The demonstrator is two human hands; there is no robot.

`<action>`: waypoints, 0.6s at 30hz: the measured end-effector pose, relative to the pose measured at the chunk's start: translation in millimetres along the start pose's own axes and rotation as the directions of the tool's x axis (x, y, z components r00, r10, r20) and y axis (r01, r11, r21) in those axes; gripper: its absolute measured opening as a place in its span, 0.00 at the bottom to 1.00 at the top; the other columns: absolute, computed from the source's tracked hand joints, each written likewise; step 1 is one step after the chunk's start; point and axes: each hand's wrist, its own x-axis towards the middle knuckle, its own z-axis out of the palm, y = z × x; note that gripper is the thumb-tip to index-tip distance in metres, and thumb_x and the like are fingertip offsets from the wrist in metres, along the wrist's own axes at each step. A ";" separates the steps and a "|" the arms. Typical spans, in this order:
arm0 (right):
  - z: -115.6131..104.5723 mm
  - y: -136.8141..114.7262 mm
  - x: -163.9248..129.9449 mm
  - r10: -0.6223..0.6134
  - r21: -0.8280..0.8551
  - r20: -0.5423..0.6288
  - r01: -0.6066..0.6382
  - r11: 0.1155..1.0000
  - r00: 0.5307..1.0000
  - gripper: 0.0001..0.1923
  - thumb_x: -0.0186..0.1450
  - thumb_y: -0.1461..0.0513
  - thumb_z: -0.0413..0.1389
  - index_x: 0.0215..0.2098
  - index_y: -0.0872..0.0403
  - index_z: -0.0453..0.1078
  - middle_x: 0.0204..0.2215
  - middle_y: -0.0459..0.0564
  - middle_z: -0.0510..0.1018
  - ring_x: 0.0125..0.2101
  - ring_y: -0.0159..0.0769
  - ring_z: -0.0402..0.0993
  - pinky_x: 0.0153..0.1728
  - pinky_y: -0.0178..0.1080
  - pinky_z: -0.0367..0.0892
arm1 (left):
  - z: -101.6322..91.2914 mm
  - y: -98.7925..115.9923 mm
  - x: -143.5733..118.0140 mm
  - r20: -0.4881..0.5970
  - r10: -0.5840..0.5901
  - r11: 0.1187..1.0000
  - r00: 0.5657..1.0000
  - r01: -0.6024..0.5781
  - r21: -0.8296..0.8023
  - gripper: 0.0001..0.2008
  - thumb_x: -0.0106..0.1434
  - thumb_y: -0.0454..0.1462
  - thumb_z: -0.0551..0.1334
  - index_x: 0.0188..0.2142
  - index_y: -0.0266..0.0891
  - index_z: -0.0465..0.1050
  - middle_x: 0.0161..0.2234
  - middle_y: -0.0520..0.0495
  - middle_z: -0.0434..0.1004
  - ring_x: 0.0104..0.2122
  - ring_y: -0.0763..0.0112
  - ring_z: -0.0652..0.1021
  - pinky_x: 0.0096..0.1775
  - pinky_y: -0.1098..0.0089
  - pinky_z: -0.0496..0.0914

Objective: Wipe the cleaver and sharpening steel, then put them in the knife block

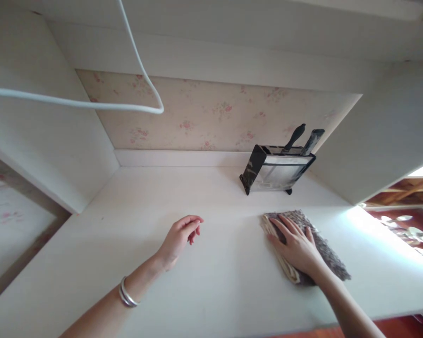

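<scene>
- Your right hand [298, 244] lies flat and spread, palm down, on a folded cloth [324, 249]; the fingers are stretched out and press on it without clasping anything.
- The cloth is a shaggy, nubby pad, grey-brown on top with a paler, cream-striped edge showing along its near left side. It is a long rounded rectangle lying slantwise, one end toward 11 o'clock and the other toward 5 o'clock.
- It sits flat on the tabletop [215, 281], at about 3 o'clock from the middle of the surface; your fingers cover its far left end, and the rest of it runs on under and beside your wrist.
- Your left hand [181, 237] hovers over the bare tabletop, well apart from the cloth at its 9 o'clock. The fingers are loosely curled and it holds nothing.
- Two smooth silver bangles [127, 293] ring your left wrist.
- The tabletop is a smooth, matte white board, brightly lit at its right end.
- At 12 o'clock from the cloth, near the back wall, stands a knife block [278, 171]: glossy black frame, clear front panel, two dark handles slanting out of the top.
- Behind it runs pale wallpaper [211, 115] with a faded pink flower print.
- A thin white cable [141, 65] loops across the upper left.
</scene>
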 end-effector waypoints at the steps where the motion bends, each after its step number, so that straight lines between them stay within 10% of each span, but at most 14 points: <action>1: 0.5 7.9 4.7 0.022 -0.007 -0.003 -0.022 1.000 1.000 0.29 0.64 0.45 0.41 0.61 0.42 0.55 0.61 0.51 0.57 0.61 0.50 0.50 0.55 0.68 0.39 | -5.9 -2.3 -4.7 -0.010 -0.011 1.000 1.000 0.011 0.002 0.13 0.60 0.43 0.58 0.39 0.36 0.71 0.25 0.53 0.64 0.22 0.80 0.63 0.24 0.76 0.57; 9: -9.2 8.9 14.3 0.003 -0.029 -0.083 -0.006 1.000 0.997 0.28 0.65 0.47 0.43 0.59 0.48 0.58 0.60 0.55 0.59 0.61 0.56 0.48 0.51 0.73 0.41 | -27.7 -14.1 -15.6 0.036 -0.148 0.982 0.988 0.143 0.121 0.16 0.58 0.46 0.58 0.38 0.37 0.71 0.20 0.59 0.50 0.17 0.81 0.52 0.20 0.75 0.45; 13: -20.8 -69.6 7.5 -0.101 0.189 -0.273 0.156 0.970 0.957 0.23 0.66 0.51 0.44 0.54 0.54 0.62 0.51 0.58 0.70 0.54 0.48 0.62 0.55 0.54 0.54 | -22.9 -18.0 -12.3 0.033 -0.091 0.952 0.995 0.077 0.297 0.15 0.59 0.46 0.56 0.38 0.39 0.73 0.20 0.57 0.58 0.19 0.79 0.58 0.22 0.74 0.51; 18: -11.0 -189.6 6.2 -0.363 0.660 0.009 0.267 0.702 0.932 0.13 0.67 0.57 0.46 0.47 0.48 0.65 0.30 0.45 0.78 0.28 0.32 0.72 0.31 0.33 0.64 | -21.7 -29.6 -9.2 0.037 0.118 0.876 0.992 -0.122 0.466 0.12 0.61 0.41 0.54 0.39 0.40 0.71 0.27 0.52 0.71 0.28 0.72 0.70 0.31 0.72 0.61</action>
